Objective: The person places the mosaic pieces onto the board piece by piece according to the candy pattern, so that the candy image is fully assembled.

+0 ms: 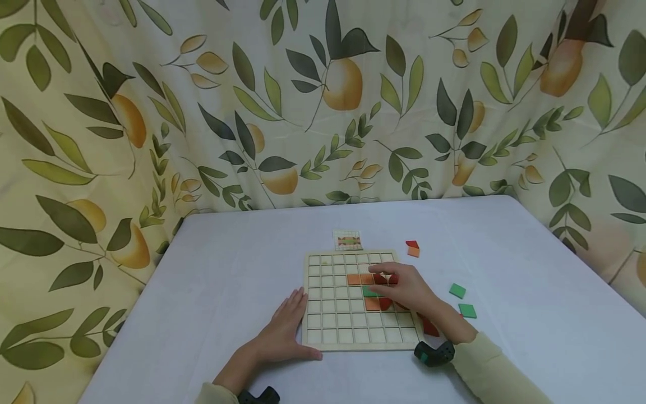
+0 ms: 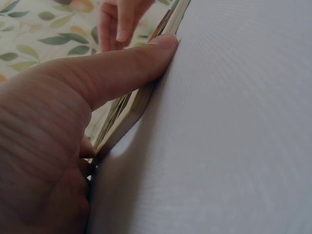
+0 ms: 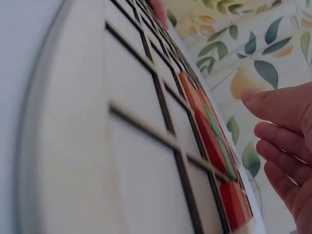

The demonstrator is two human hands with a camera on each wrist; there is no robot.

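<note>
A wooden grid board (image 1: 343,321) lies flat on the table. My left hand (image 1: 282,334) rests along its left side with fingers extended, and the thumb reaches round the near corner, at the board's edge (image 2: 132,109) in the left wrist view. Over the board's right half hovers my right hand (image 1: 406,289), thumb and fingers apart, with nothing visible between them in the right wrist view. Beneath it are a green tile (image 1: 369,291), a row of orange tiles (image 1: 354,279) with red tiles (image 1: 379,279) beside them, and a nearer orange tile (image 1: 372,303) next to a red one (image 1: 386,303).
A small pattern card (image 1: 347,240) lies behind the board. Loose at the right are a red piece (image 1: 412,244), an orange piece (image 1: 413,252) and two green squares (image 1: 457,290). Red pieces (image 1: 429,326) lie partly under the right forearm. A leaf-print curtain (image 1: 323,112) hangs behind the white table (image 1: 242,264).
</note>
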